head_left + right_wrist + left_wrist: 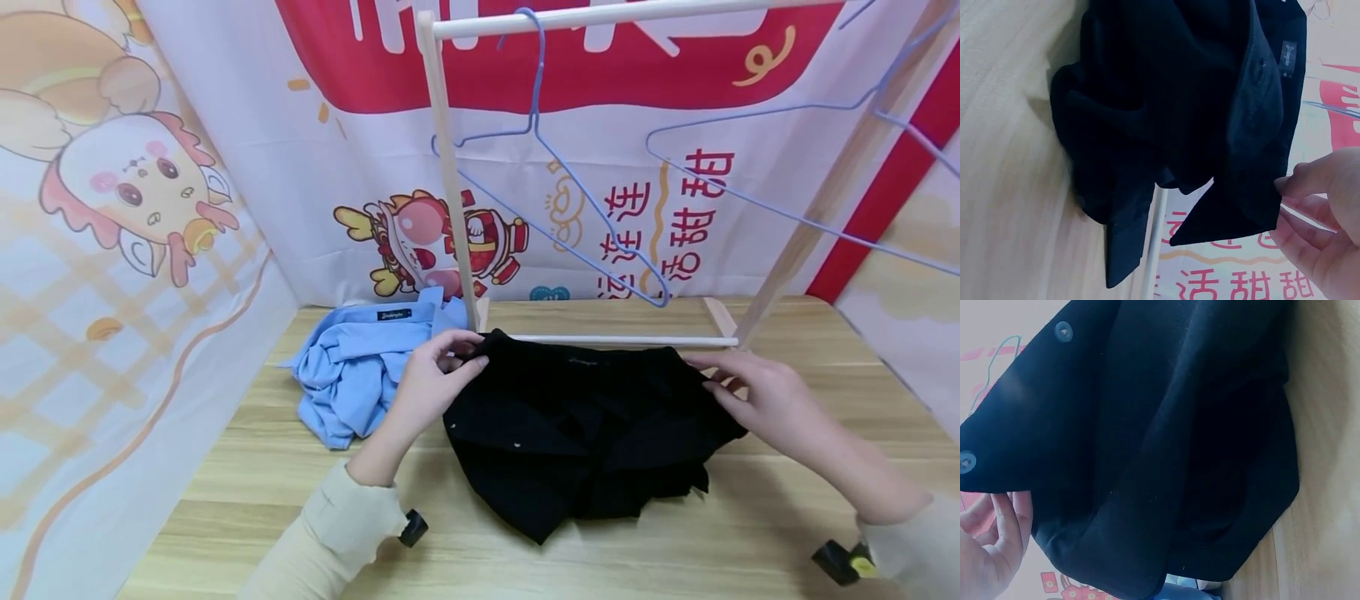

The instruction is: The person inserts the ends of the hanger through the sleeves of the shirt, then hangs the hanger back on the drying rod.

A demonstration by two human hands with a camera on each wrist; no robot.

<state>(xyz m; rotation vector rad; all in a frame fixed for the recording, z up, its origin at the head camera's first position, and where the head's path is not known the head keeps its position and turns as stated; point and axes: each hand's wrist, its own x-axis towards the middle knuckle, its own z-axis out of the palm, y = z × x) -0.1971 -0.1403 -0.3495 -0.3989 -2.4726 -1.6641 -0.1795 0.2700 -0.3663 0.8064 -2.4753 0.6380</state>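
A black shirt [592, 433] hangs in folds between my two hands, low over the wooden table. My left hand [438, 371] pinches its upper left corner between thumb and fingers. My right hand [761, 400] pinches the upper right corner. Two round buttons show on the shirt's front edge in the left wrist view, one a dark button [1064, 332] near the top. Inside its upper edge a small label [1288, 57] appears in the right wrist view. The lower part is bunched, with its far side hidden.
A crumpled light blue shirt [352, 358] lies on the table [247, 475] at the left. Behind the hands stands a wooden rack [453, 183] with a blue wire hanger [573, 179] on its bar and a second blue hanger [757, 108] farther right. Printed cloth walls surround the table.
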